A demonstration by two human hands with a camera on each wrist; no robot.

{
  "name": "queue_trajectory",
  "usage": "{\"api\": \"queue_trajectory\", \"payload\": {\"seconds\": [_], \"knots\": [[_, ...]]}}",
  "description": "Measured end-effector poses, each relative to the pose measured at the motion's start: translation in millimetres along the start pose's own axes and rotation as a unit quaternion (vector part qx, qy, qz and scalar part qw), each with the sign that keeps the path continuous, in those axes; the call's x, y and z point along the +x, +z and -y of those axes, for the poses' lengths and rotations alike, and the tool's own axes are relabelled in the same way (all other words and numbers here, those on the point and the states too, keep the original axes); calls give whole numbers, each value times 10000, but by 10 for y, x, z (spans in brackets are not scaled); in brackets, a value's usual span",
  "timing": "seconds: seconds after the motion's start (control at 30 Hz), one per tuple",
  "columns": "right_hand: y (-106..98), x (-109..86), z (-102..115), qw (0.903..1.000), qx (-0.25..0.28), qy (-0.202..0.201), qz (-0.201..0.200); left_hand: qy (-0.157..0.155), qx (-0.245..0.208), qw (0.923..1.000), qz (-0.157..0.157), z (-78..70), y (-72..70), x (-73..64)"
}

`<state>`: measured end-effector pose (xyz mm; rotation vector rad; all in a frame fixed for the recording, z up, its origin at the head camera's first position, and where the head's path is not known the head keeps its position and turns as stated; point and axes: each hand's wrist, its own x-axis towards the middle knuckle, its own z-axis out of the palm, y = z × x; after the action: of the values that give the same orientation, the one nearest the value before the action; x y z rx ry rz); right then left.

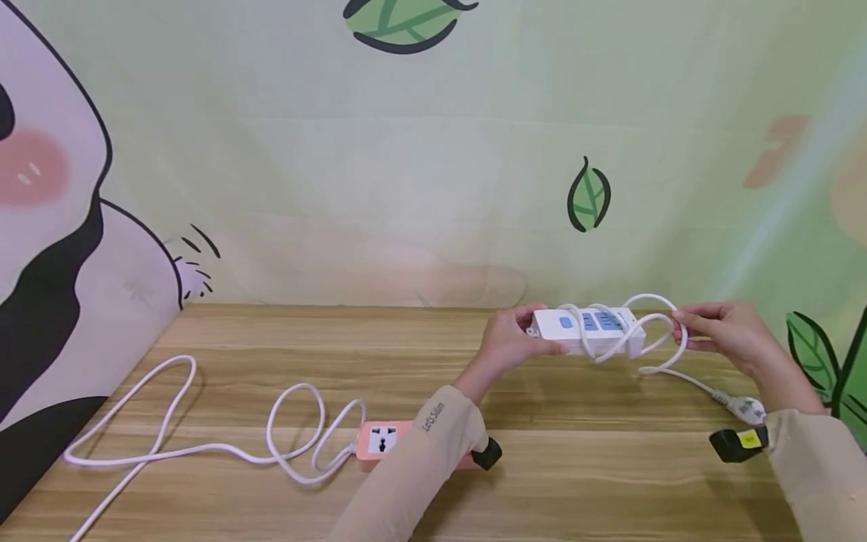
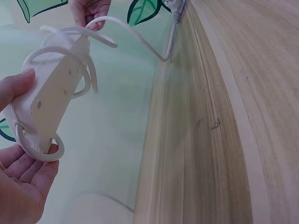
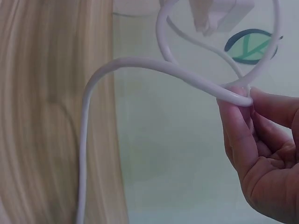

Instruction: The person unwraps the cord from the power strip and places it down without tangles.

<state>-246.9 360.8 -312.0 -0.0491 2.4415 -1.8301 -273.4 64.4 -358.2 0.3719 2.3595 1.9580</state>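
Note:
A white power strip [image 1: 552, 324] with blue sockets is held above the table by my left hand [image 1: 506, 340], which grips its left end between thumb and fingers. Its white cord [image 1: 653, 316] loops loosely round the strip's body. Off the strip's right end, my right hand [image 1: 731, 331] pinches the cord between thumb and fingers, as the right wrist view also shows with the cord [image 3: 154, 65] arching away. The cord's plug [image 1: 746, 409] hangs low, by the right wrist. In the left wrist view, the strip's underside [image 2: 51, 95] faces the camera.
A pink power strip [image 1: 369, 444] lies on the wooden table [image 1: 576, 489], partly hidden behind my left forearm. Its white cord [image 1: 223, 448] sprawls in loops to the left. A printed cloth backdrop [image 1: 406, 173] stands along the table's back edge.

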Motion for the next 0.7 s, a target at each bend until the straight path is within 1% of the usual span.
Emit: {"api": "queue_trajectory", "payload": {"seconds": [0.07, 0.17, 0.37, 0.57, 0.6, 0.7], "knots": [[-18, -1, -39, 9999, -92, 47, 33, -71, -19, 10000, -19, 7, -8, 2], [-58, -16, -98, 9998, -68, 136, 139, -153, 29, 9998, -86, 18, -27, 4], [-163, -82, -188, 9994, -131, 241, 232, -224, 63, 9996, -170, 28, -54, 5], [-299, -165, -309, 9989, 151, 353, 272, -260, 80, 9995, -176, 17, -55, 6], [-350, -150, -370, 9988, 167, 391, 257, -259, 79, 9995, -170, 15, -53, 7], [-656, 17, -803, 9990, 128, 401, 114, -262, 80, 9995, -152, 8, -43, 5]]}}
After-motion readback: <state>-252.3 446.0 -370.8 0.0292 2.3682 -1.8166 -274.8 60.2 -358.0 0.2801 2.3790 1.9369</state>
